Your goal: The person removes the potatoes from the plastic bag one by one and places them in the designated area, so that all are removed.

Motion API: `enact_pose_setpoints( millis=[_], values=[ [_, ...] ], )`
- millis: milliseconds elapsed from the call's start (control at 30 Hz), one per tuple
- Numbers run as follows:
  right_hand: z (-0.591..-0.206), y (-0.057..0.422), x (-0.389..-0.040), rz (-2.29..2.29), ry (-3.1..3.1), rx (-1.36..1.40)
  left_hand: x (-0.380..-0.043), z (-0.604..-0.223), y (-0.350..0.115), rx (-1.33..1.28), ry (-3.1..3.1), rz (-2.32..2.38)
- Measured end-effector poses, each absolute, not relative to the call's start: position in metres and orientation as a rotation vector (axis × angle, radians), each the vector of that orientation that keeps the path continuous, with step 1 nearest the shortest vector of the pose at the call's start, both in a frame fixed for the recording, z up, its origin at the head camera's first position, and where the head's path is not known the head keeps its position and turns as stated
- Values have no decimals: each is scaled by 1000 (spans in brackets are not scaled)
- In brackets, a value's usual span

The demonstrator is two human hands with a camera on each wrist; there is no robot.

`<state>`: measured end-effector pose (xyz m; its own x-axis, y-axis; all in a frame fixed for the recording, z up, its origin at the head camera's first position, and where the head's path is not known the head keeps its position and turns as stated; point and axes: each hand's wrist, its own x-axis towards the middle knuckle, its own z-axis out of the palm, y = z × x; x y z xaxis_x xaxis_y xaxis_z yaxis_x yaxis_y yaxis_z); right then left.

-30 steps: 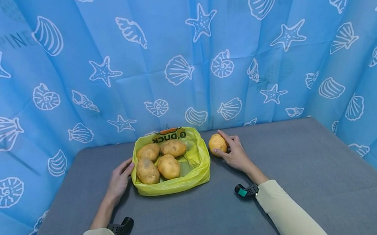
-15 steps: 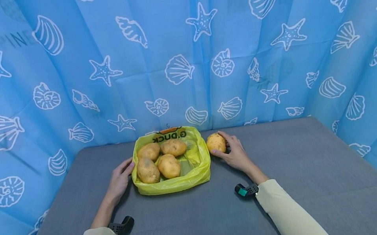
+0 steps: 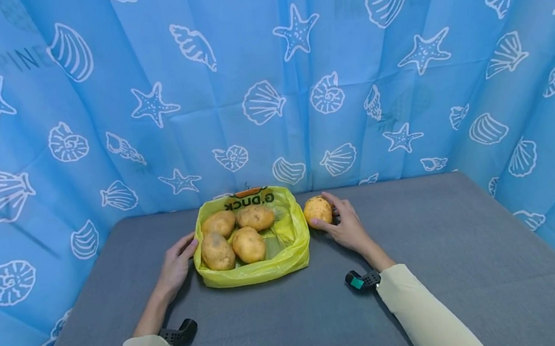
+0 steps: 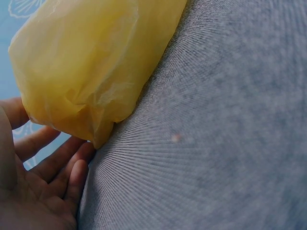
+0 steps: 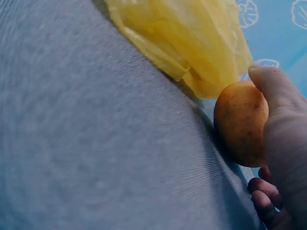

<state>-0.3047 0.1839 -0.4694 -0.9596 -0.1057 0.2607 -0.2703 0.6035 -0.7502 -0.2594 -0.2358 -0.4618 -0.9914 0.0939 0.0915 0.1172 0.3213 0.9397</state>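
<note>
A yellow-green plastic bag [image 3: 258, 275], its rim spread wide, stands on the table with several potatoes [image 3: 249, 245] inside. At the bag's left side, my left hand [image 3: 175, 268] touches the plastic. In the left wrist view, its fingers [image 4: 38, 143] lie relaxed along the bag's lower edge, not gripped round it. Just right of the bag, my right hand [image 3: 346, 228] holds a single round potato [image 3: 317, 211] between thumb and fingers. The right wrist view shows this potato [image 5: 241, 124] low over the cloth, close beside the bag [image 5: 192, 43], with the thumb on its upper side.
Grey cloth covers the table [image 3: 272, 331]. Right behind its far edge hangs a blue curtain [image 3: 273, 138] with white shells and starfish, which also runs along both sides. Each wrist wears a black camera, such as the left one [image 3: 180, 333].
My right hand has brought its potato slightly left, closer to the bag. The left hand, the bag and the potatoes inside it stay where they were.
</note>
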Motion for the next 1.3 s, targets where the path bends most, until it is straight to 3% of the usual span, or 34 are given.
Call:
enact_pose_setpoints(
  millis=[500,767,1100,1300],
  values=[
    [-443,189,-301,1359,-2516,342,-259,-463,-236,-237,-2504,-1836],
    [-414,172,-288,1326,-2524,503,-236,-429,-223,-241,-2514,-1831],
    [-389,150,-268,1411,-2436,708,-257,-460,-235,-229,-2527,-1793],
    [-383,135,-260,1459,-2427,802,-254,-454,-233,-231,-2524,-1811]
  ],
)
